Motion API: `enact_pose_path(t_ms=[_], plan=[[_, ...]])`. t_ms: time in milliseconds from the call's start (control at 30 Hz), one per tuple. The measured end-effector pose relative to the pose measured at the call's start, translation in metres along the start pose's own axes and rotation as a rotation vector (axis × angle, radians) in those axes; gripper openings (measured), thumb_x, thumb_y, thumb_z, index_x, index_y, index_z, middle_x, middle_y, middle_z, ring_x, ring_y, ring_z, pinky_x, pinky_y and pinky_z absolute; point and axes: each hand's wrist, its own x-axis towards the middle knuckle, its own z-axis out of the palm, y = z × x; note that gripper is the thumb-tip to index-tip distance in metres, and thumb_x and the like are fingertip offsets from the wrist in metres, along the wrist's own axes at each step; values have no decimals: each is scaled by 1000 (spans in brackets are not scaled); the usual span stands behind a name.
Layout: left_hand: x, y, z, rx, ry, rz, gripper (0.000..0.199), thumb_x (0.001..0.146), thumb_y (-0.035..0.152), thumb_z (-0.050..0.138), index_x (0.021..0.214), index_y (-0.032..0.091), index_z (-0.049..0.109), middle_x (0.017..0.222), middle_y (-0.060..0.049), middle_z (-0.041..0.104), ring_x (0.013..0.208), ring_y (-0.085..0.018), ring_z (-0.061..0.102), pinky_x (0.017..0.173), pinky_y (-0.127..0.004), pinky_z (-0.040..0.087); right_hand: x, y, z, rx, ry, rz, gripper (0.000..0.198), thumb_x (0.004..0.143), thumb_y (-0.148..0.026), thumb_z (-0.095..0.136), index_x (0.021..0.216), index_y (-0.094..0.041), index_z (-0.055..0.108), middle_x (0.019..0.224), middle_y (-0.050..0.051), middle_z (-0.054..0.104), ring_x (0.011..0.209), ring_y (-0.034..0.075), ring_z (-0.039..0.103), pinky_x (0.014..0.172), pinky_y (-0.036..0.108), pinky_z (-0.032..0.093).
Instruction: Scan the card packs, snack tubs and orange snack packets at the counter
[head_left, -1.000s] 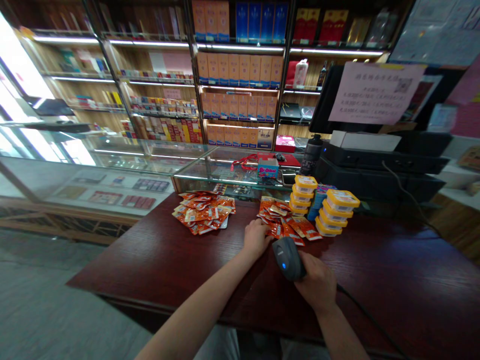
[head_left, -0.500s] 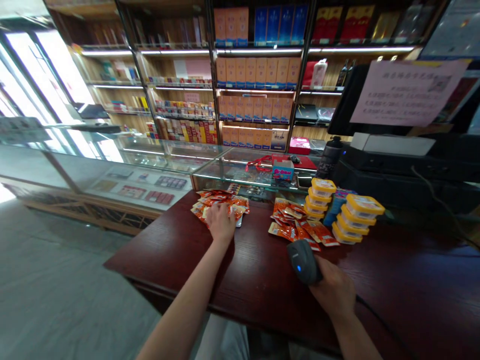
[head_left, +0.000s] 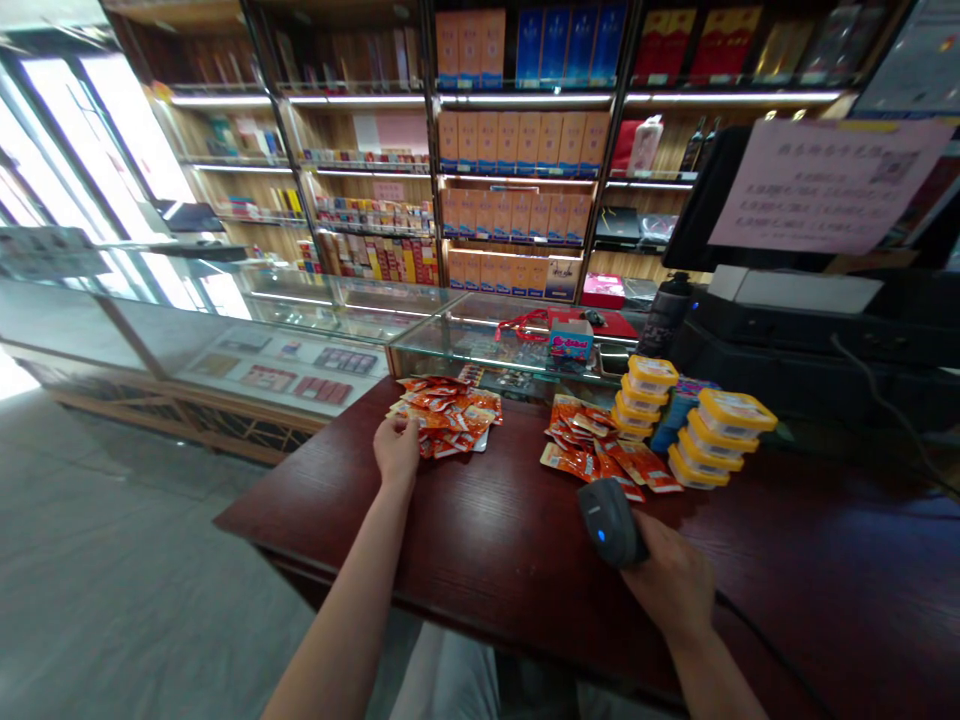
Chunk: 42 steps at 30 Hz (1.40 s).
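Observation:
My left hand [head_left: 396,450] is at the left edge of a pile of orange snack packets [head_left: 454,415]. Its fingers are curled in against the thumb at the packets' edge; what they pinch, if anything, is hidden. In my right hand [head_left: 671,580] is a dark handheld barcode scanner [head_left: 611,522] with a lit blue light, held low over the table. The scanner's head is just in front of a second group of orange packets [head_left: 585,440], which lie loosely overlapped.
Yellow-lidded tubs stand in a short stack [head_left: 641,395] and another stack [head_left: 720,440], with blue packages [head_left: 679,415] between them. A scanner cable [head_left: 757,630] trails right. Behind the wooden table [head_left: 480,540] are a glass counter [head_left: 427,335], a small colourful box [head_left: 571,340] and a black monitor [head_left: 690,215].
My left hand has moved from the top of the left packet pile to its left edge, and its fingers have curled in. My right hand and the scanner stay nearly in place.

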Motion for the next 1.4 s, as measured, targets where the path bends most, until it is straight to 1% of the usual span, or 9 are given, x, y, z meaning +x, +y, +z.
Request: enact_pose_path(t_ms=[100, 167, 233, 367, 533, 767, 933, 1200, 1400], plan=[[-11, 27, 9, -171, 37, 75, 20, 76, 36, 57, 68, 19, 50, 63, 2, 56, 60, -13, 56, 58, -23, 46, 0, 1, 2, 8, -1, 2, 27, 77, -18, 50, 99, -15, 64, 89, 9, 72, 72, 21, 66, 66, 29, 43], [-22, 42, 18, -295, -39, 85, 21, 78, 38, 56, 72, 19, 48, 63, 3, 55, 60, -12, 57, 57, -23, 48, 1, 0, 2, 3, -21, 15, 27, 77, -18, 49, 99, -16, 64, 89, 9, 72, 73, 21, 66, 66, 29, 43], [-33, 50, 28, -409, -165, 23, 20, 79, 38, 56, 77, 20, 47, 62, 4, 55, 57, -12, 57, 54, -24, 50, 4, -2, 0, 20, -61, 23, 26, 77, -19, 49, 98, -17, 64, 89, 9, 72, 74, 21, 66, 66, 29, 43], [-55, 46, 45, -497, -321, -97, 17, 80, 34, 55, 80, 20, 46, 62, 4, 55, 52, -11, 56, 49, -23, 51, 14, -14, -7, 126, -150, 63, 25, 77, -22, 51, 97, -20, 65, 83, 6, 72, 72, 21, 68, 62, 27, 42], [-66, 32, 52, -471, -297, -110, 14, 82, 32, 53, 79, 20, 47, 63, 4, 55, 55, -11, 57, 52, -23, 53, 29, -35, -15, 361, -200, 128, 31, 73, -26, 59, 103, -26, 65, 78, 2, 73, 68, 21, 68, 58, 26, 44], [-66, 23, 50, -475, -281, -94, 18, 83, 38, 50, 80, 20, 46, 71, 1, 56, 64, -12, 60, 58, -27, 56, 37, -60, -14, 612, -298, 78, 22, 72, -30, 62, 92, -22, 69, 75, 4, 72, 74, 22, 68, 61, 28, 50], [-68, 19, 50, -477, -273, -89, 26, 82, 45, 52, 87, 20, 48, 81, -1, 56, 70, -14, 62, 61, -30, 58, 39, -67, -19, 574, -271, 47, 17, 72, -29, 62, 87, -22, 69, 74, 4, 71, 72, 21, 67, 60, 27, 51], [-67, 23, 49, -455, -271, -90, 20, 83, 40, 50, 80, 21, 47, 74, 0, 55, 66, -14, 60, 59, -29, 57, 41, -66, -27, 468, -276, -32, 18, 71, -24, 61, 87, -23, 68, 76, 3, 72, 70, 19, 66, 59, 25, 47], [-68, 26, 47, -585, -258, -131, 22, 79, 38, 57, 80, 19, 49, 70, 2, 57, 60, -11, 59, 54, -26, 55, 26, -45, -20, 319, -335, -46, 17, 70, -19, 56, 86, -23, 63, 76, 1, 70, 71, 19, 66, 60, 25, 40]])
